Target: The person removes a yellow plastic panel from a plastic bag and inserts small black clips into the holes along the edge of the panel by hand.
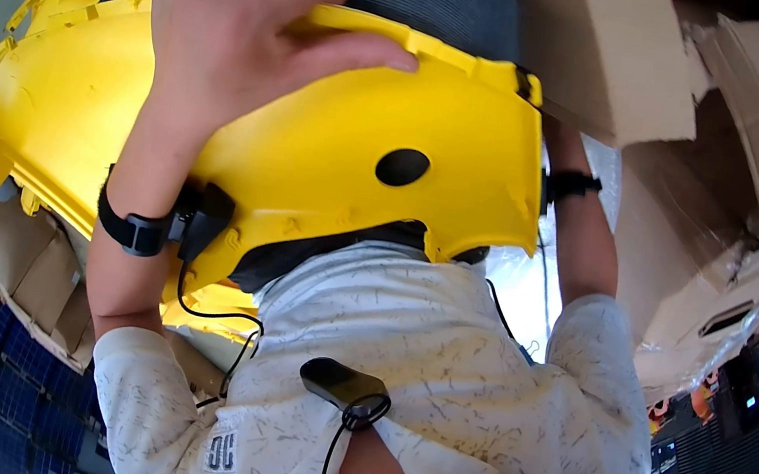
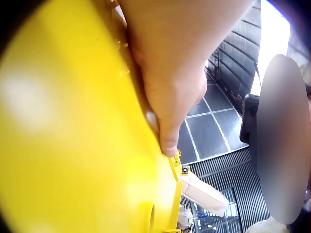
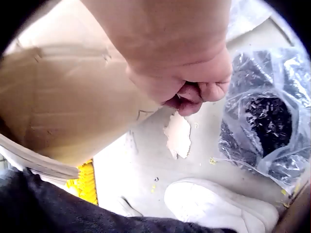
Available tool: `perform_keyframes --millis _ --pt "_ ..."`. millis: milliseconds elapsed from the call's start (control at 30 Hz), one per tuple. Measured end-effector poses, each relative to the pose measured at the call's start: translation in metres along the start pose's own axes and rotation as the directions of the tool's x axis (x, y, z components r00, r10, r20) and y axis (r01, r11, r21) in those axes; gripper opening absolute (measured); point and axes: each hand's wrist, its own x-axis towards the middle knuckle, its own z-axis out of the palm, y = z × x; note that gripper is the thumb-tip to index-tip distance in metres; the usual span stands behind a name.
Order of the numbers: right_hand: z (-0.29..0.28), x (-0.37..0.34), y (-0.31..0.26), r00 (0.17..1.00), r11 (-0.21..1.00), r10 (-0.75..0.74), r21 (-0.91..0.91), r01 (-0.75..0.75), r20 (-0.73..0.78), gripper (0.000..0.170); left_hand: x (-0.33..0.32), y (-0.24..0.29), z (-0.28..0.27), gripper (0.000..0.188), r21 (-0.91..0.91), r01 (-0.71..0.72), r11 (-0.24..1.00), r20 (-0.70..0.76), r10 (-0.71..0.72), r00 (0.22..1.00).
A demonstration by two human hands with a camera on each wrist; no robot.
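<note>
In the upper left of the head view, the left hand [image 1: 239,25] grips the top edge of the yellow panel [image 1: 316,135], thumb stretched across its face. The panel spans the middle of the frame, its upper right corner near a cardboard flap [image 1: 615,55]. In the right wrist view, the right hand [image 3: 184,80] has its fingers curled in, whatever they hold hidden; below it, pale floor [image 3: 206,145] opens towards a plastic bag [image 3: 243,145] at right.

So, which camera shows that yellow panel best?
The head view: it shows the yellow panel nearly whole, round hole included. The left wrist view shows only a close section; the right wrist view, none I can identify.
</note>
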Motion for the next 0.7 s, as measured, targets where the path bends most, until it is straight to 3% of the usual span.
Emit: perform_keyframes --millis 67,133,167,233,333,367,400,500,633,700 --pt "-0.023 -0.048 -0.016 0.996 0.997 0.065 0.026 -0.067 0.061 0.026 0.002 0.001 0.0 0.046 -0.009 -0.02 1.0 -0.021 0.019 1.0" --pt "-0.057 -0.104 -0.044 0.973 0.979 0.163 -0.145 -0.14 0.161 0.02 0.003 0.003 0.0 0.046 0.023 -0.024 0.999 -0.033 0.025 0.999" --pt "-0.068 -0.127 -0.054 0.978 0.982 0.144 -0.142 -0.122 0.154 0.02 0.002 0.004 0.0 0.045 0.021 -0.01 1.0 -0.017 0.01 1.0" --pt "-0.087 -0.165 -0.067 0.963 0.992 0.096 0.059 -0.115 0.253 0.014 0.005 0.009 -0.003 0.044 0.035 -0.001 0.999 -0.028 0.002 1.0" --pt "-0.108 -0.198 -0.079 0.968 0.981 -0.006 0.187 -0.042 0.252 0.011 0.019 0.006 -0.011 0.045 0.091 -0.011 0.996 -0.08 0.018 0.997" --pt "-0.103 -0.21 -0.094 0.972 0.97 -0.024 0.241 -0.033 0.233 0.011 0.026 0.005 -0.018 0.047 0.136 0.196 0.971 0.05 -0.205 0.978" --pt "-0.103 -0.216 -0.1 0.974 0.969 -0.04 0.247 -0.017 0.222 0.011 0.035 0.008 -0.022 0.052 0.205 0.386 0.899 0.167 -0.421 0.892" --pt "-0.101 -0.227 -0.116 0.969 0.923 -0.182 0.369 0.111 0.165 0.011 0.054 0.02 -0.03 0.044 0.131 0.478 0.869 0.092 -0.49 0.867" --pt "-0.091 -0.234 -0.134 0.957 0.903 -0.26 0.383 0.193 0.131 0.017 0.054 0.024 -0.019 0.041 0.194 0.428 0.882 0.026 -0.441 0.897" --pt "-0.087 -0.238 -0.142 0.946 0.905 -0.296 0.356 0.234 0.131 0.025 0.051 0.027 -0.016 0.039 0.073 0.28 0.957 -0.092 -0.273 0.958"
